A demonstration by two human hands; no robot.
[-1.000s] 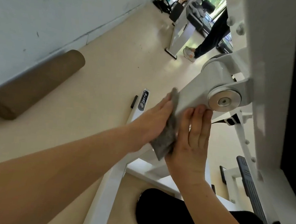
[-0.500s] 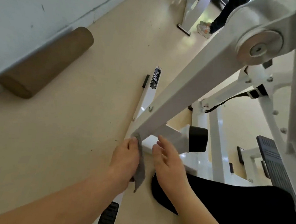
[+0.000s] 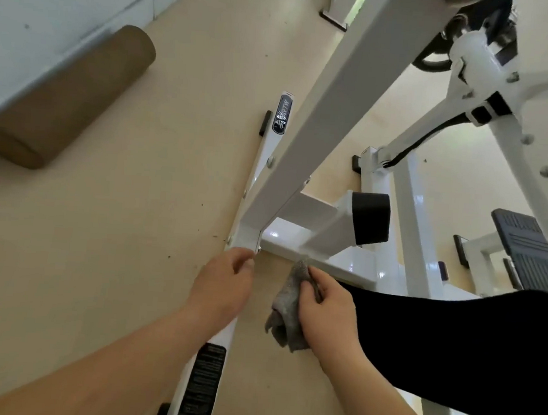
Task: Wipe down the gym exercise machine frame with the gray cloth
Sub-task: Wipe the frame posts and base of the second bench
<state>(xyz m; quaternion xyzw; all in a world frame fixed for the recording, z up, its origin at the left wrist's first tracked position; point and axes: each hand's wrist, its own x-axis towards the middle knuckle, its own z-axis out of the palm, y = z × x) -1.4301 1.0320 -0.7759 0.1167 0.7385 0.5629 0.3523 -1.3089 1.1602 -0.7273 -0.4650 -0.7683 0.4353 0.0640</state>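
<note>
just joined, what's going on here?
A person is low down at the base of a white gym machine frame, wiping it. The right hand grips the gray cloth, whose top end is up against the low crossbar near the corner joint. The left hand holds no cloth. It sits over the floor rail at that joint with fingers curled, and it's unclear whether it grips the rail. A brown foam roller lies by the wall.
</note>
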